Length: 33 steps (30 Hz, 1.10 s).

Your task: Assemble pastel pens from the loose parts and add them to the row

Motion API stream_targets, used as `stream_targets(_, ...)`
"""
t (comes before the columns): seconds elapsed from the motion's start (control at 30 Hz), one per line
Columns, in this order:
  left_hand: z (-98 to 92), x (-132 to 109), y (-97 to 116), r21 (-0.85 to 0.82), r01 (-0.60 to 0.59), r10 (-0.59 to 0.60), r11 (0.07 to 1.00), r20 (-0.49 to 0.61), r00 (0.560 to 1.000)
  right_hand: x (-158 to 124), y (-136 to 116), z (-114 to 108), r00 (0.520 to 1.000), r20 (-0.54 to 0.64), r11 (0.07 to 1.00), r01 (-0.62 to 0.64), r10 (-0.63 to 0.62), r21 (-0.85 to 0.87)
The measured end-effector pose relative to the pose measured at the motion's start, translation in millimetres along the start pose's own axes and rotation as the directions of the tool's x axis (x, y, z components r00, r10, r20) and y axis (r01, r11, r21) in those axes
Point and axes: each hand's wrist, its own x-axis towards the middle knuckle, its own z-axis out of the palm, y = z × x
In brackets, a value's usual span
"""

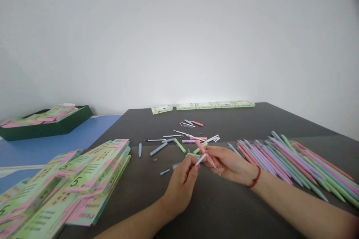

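My left hand is closed in a pinch on a thin white pen refill that points up and to the right. My right hand, with a red cord at the wrist, grips a pink pen barrel just beside the refill's tip. Both hands hover low over the dark table. Loose pen parts in blue, green, pink and white lie scattered right behind them.
A wide row of pastel pens lies on the right. Stacked green-and-pink flat cartons fill the near left. Several small green boxes line the far edge. A dark tray of cartons sits on a blue surface, far left.
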Motion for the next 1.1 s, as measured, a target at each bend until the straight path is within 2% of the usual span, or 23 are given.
stream_targets(0.17, 2.9, 5.4, -6.9, -0.305, 0.105, -0.128, 0.947, -0.056, 0.990, -17.5, 21.3, 6.7, 0.996, 0.083, 0.992, -0.033, 0.023, 0.121)
stream_targets(0.23, 2.8, 5.9, -1.7, -0.379, 0.100, -0.116, 0.920, -0.018, 0.993, -19.1, 26.5, 6.7, 0.990, 0.134, 0.994, 0.019, -0.034, 0.111)
stream_targets(0.3, 1.8, 3.8, 7.9, -0.400, 0.069, -0.061, 0.914, 0.033, 0.998, -20.0, 29.7, 6.0, 0.973, 0.182, 0.989, 0.136, -0.144, 0.055)
stream_targets(0.37, 0.2, -0.6, 18.4, -0.325, 0.029, -0.017, 0.945, 0.041, 0.999, -21.5, 29.9, 5.1, 0.944, 0.202, 0.960, 0.276, -0.261, -0.052)
stream_targets(0.43, -1.6, -5.6, 25.8, -0.169, -0.015, 0.018, 0.986, 0.017, 1.000, -24.6, 26.5, 4.0, 0.907, 0.212, 0.880, 0.409, -0.363, -0.241)
stream_targets(0.53, -3.9, -10.6, 28.4, 0.069, -0.123, 0.124, 0.990, -0.011, 0.992, -29.9, 17.6, 1.4, 0.832, 0.305, 0.636, 0.551, -0.463, -0.540)
stream_targets(0.6, -5.0, -11.4, 26.8, 0.193, -0.203, 0.208, 0.960, -0.005, 0.978, -31.9, 12.6, -1.2, 0.798, 0.392, 0.493, 0.595, -0.458, -0.635)
stream_targets(0.7, -5.9, -10.5, 25.0, 0.315, -0.310, 0.317, 0.897, 0.029, 0.948, -30.7, 11.7, -4.9, 0.825, 0.376, 0.434, 0.548, -0.422, -0.715)
stream_targets(0.77, -5.9, -10.2, 25.2, 0.362, -0.367, 0.376, 0.857, 0.049, 0.925, -27.8, 15.2, -6.4, 0.857, 0.315, 0.444, 0.488, -0.409, -0.751)
stream_targets(0.87, -5.3, -10.5, 25.6, 0.405, -0.415, 0.424, 0.815, 0.072, 0.903, -23.6, 22.0, -6.2, 0.876, 0.272, 0.456, 0.446, -0.398, -0.770)
stream_targets(1.1, -3.7, -11.5, 25.2, 0.438, -0.435, 0.448, 0.786, 0.080, 0.891, -23.5, 24.0, -0.4, 0.928, 0.209, 0.565, 0.355, -0.307, -0.745)
